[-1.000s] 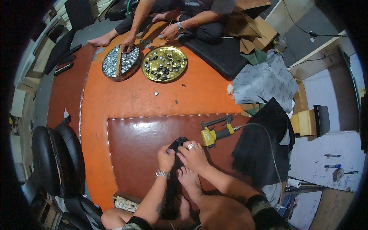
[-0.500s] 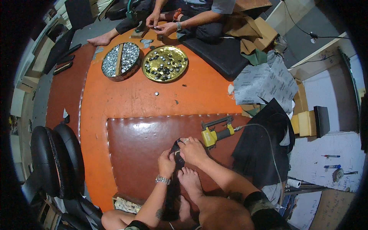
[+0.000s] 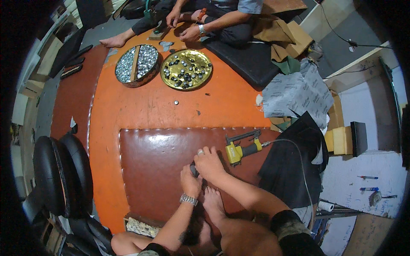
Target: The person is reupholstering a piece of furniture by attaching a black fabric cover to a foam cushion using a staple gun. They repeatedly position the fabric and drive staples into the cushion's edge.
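Observation:
Over the brown padded board [image 3: 158,162], my left hand [image 3: 191,181] and my right hand [image 3: 208,164] meet on a black upholstery piece [image 3: 194,170]. Only a small dark end of it shows between my fingers; the hands hide most of the rest. My left fingers are closed around its near side. The right hand lies over its far side with fingers bent. My bare foot [image 3: 213,202] rests just below the hands. To the right of my right hand lies a yellow and black staple gun [image 3: 235,152], with a hose attached, touched by neither hand.
Ahead stand a round tin [image 3: 145,79] of silvery pieces and a gold tray [image 3: 171,81] with black and silver buttons. Across from me a co-worker's hands [image 3: 190,34] are near a small wooden block. Black cushions [image 3: 51,179] stand left; black fabric [image 3: 294,162] lies right.
Both my hands have shifted and turned around the black piece, and less of it shows now. The right hand has moved slightly farther from me. The co-worker's hands have moved apart.

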`<state>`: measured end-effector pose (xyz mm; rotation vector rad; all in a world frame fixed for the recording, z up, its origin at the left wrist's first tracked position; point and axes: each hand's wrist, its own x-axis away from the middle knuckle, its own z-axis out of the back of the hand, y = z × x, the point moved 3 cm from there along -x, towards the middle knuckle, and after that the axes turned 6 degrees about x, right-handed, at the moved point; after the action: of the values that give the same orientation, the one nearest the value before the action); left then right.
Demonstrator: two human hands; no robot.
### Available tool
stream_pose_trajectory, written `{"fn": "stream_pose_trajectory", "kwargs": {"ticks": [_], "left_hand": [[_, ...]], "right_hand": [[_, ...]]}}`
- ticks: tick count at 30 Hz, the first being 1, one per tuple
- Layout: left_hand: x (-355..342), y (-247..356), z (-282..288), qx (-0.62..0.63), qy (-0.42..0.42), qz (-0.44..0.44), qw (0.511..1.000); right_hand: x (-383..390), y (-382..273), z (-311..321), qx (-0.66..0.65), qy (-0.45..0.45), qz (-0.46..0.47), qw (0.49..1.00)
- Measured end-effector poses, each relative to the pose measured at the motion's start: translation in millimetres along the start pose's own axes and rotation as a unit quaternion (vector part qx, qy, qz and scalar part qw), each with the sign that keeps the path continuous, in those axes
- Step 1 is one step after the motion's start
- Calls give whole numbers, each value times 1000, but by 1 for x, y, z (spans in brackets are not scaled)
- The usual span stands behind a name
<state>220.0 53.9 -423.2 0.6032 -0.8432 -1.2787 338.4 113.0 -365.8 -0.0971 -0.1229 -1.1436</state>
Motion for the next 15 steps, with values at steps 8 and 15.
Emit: {"fn": "stream_pose_trajectory", "kwargs": {"ticks": [8,15], "left_hand": [[24,23,-8,-116,-50,-4,992],[23,24,-10,-134,-82,16,988]], "right_hand": [[14,19,-5,-18,-78,65,995],[41,38,-21,-116,55,34,991]]}}
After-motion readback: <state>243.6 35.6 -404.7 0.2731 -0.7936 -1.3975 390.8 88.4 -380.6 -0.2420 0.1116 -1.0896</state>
